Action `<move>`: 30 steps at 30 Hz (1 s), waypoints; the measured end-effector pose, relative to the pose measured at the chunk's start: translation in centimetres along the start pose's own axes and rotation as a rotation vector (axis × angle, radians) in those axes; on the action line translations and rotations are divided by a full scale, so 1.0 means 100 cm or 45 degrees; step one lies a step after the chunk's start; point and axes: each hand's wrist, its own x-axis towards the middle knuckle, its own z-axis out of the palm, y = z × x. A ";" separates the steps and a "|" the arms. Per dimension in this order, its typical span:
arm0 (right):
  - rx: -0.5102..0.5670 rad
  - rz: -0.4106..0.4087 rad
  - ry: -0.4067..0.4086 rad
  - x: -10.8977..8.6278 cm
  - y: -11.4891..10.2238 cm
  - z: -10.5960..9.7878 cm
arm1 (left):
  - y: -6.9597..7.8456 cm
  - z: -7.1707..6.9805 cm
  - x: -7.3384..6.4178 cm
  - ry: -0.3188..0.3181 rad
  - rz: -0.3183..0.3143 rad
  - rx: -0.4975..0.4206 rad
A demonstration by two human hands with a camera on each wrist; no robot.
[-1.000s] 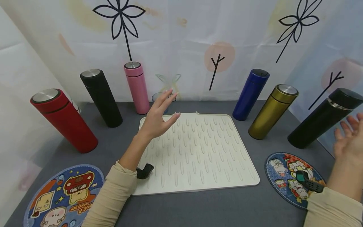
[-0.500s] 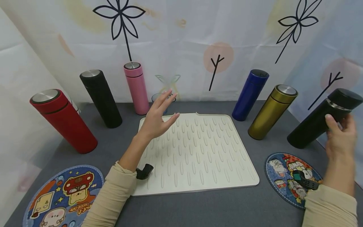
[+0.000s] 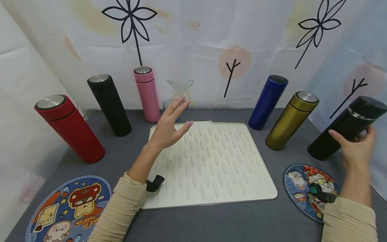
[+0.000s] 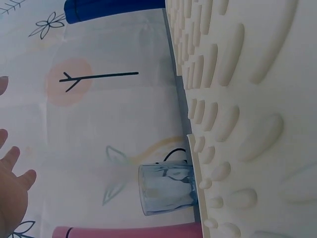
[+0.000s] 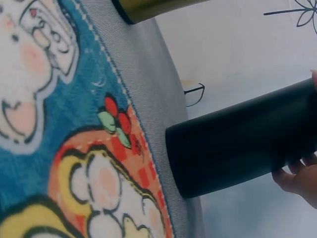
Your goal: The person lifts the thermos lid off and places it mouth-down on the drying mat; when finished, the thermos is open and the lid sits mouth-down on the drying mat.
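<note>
On the right, my right hand (image 3: 358,151) grips the lower middle of a large black thermos bottle (image 3: 353,119) with a silver band under its lid. Its thumb lies on the near left side and the fingers go round the other side. The right wrist view shows that thermos (image 5: 237,141) close to the grey tabletop, with fingertips (image 5: 285,179) against its side. My left hand (image 3: 167,131) holds nothing; its fingers are spread over the far left part of a white ridged mat (image 3: 211,161). Behind it stands a clear bluish glass mug (image 4: 168,188), mostly hidden in the head view.
Red (image 3: 69,129), slim black (image 3: 109,106) and pink (image 3: 147,95) thermos bottles stand at the left and back. Blue (image 3: 268,102) and gold (image 3: 291,121) ones stand right of the mat. Round cartoon placemats lie at left (image 3: 69,208) and right (image 3: 297,193). Printed curtains enclose the table.
My right hand has come in from the right edge, taken hold of the large black thermos and slid lower on it. The left hand has stayed in place.
</note>
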 end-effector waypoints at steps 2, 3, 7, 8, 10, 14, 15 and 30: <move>-0.066 0.030 0.014 -0.013 -0.013 0.005 | 0.000 0.000 0.000 0.000 0.005 -0.002; -0.112 0.043 0.018 -0.020 -0.020 0.008 | 0.001 0.000 0.000 -0.001 0.008 -0.003; -0.220 0.056 0.051 -0.025 -0.023 0.010 | 0.001 0.001 0.000 -0.003 0.007 -0.006; -0.238 0.046 0.058 -0.021 -0.018 0.009 | 0.001 0.000 -0.001 -0.003 0.005 -0.007; -0.251 0.018 0.079 -0.010 -0.006 0.006 | 0.002 0.001 -0.001 -0.004 -0.001 -0.006; -0.316 -0.015 0.138 -0.017 -0.013 0.007 | 0.002 0.001 0.000 -0.008 0.003 -0.006; -0.330 -0.015 0.151 -0.024 -0.023 0.008 | 0.002 0.002 0.000 -0.010 0.004 -0.006; -0.218 -0.048 0.062 -0.080 -0.107 0.011 | 0.002 0.001 0.001 -0.010 0.023 -0.012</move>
